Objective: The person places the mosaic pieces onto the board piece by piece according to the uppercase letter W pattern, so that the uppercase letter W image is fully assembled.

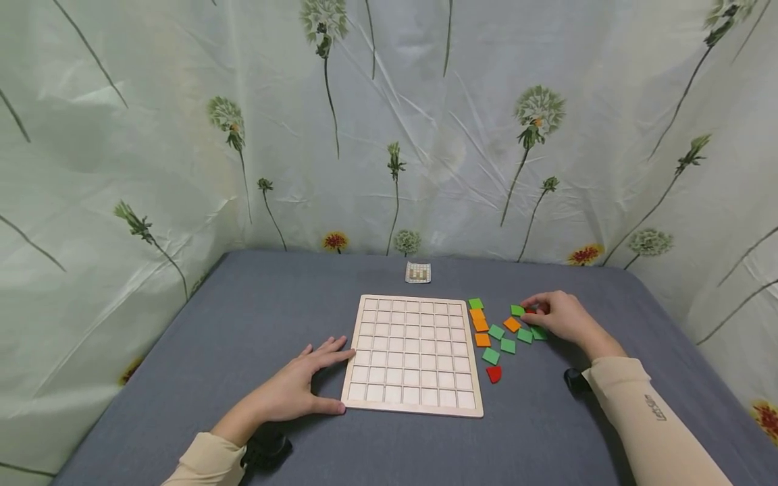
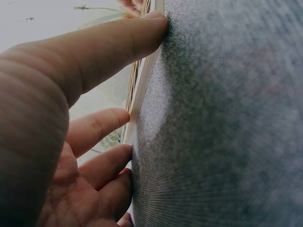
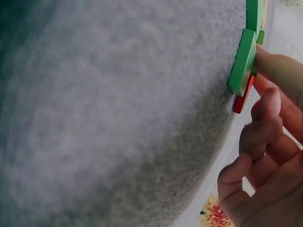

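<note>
A square wooden grid board (image 1: 413, 411) lies on the grey cloth in the head view, its cells bare. My left hand (image 1: 298, 385) spreads along the board's left side, thumb at the near corner and fingertips at the edge. To the board's right, my right hand (image 1: 562, 318) reaches down among the loose tiles with thumb and index finger around a red tile (image 1: 531, 312). The right wrist view has this red tile beside a green tile (image 3: 243, 64), close to the fingertips, with the other fingers curled. I cannot tell whether the red tile is pinched.
Several green tiles (image 1: 508, 345) and orange tiles (image 1: 482, 339) lie scattered right of the board. A red piece with a rounded side (image 1: 494, 374) is nearest the front. Behind the board sits a small printed card (image 1: 418, 273). A flower-patterned curtain (image 1: 425, 135) hangs past the table's far edge.
</note>
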`<move>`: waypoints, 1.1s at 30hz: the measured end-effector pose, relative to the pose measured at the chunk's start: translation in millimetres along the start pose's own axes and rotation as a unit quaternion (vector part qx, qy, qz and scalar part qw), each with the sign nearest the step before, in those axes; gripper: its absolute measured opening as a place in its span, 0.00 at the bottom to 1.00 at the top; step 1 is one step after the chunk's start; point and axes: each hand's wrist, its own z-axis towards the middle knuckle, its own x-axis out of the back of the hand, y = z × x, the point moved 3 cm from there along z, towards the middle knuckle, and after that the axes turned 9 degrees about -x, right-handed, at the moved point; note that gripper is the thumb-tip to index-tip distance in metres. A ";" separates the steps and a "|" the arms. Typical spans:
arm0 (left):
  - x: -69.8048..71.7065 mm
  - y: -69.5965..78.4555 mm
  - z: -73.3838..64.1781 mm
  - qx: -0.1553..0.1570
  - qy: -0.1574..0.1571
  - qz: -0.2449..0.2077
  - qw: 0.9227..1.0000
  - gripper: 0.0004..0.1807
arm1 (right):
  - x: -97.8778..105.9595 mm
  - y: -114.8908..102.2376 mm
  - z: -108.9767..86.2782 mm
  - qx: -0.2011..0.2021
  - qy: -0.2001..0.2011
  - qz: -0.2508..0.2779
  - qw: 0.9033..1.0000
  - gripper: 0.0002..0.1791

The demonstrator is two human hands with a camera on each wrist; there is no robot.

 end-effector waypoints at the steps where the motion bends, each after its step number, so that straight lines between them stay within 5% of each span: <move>1: -0.2 0.0 0.0 0.001 0.000 0.000 1.000 0.50 | -0.3 -1.3 -0.3 0.002 -0.002 -0.002 1.000 0.20; 33: -2.1 -0.2 0.4 0.007 0.002 -0.001 1.000 0.48 | 11.8 -17.6 -13.8 0.023 0.012 0.020 0.999 0.20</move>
